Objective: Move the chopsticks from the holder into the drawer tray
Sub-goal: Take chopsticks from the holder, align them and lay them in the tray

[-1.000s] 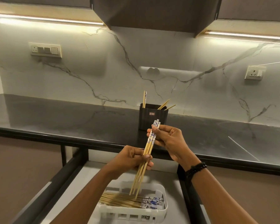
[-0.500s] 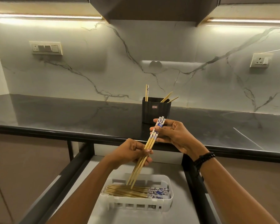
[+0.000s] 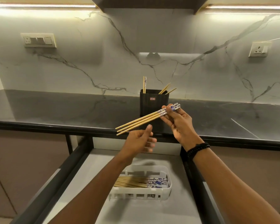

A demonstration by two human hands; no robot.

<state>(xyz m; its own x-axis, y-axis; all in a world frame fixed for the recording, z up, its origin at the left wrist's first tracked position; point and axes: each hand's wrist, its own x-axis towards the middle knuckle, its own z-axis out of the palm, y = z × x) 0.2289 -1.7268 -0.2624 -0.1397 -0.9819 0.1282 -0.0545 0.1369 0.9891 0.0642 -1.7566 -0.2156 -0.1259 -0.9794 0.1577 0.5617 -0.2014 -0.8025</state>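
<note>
Dark glossy stone table [image 3: 55, 110] under marble-veined backsplash [image 3: 103, 62], strip lights on. Right hand [image 3: 179, 125]: grip pinched on three bamboo chopsticks with blue-and-white patterned ends [image 3: 141, 121], held at patterned ends between thumb and fingertips, plain tips slanting down-left over table edge. Left hand [image 3: 139, 141]: grip released, fingers loosely curled, thumb up just beside bundle; contact unclear. Black square plastic holder [image 3: 149, 107] on table right behind bundle, remaining chopsticks [image 3: 145, 84] sticking out; lower right part blocked by right hand. White slotted plastic tray [image 3: 141, 191] in open grey drawer [image 3: 136, 210] below, stacked chopsticks [image 3: 132, 182] lying flat inside, left ends covered by left forearm. Black bead bracelet [image 3: 198, 148] on right wrist. Holder label too small to read.
</note>
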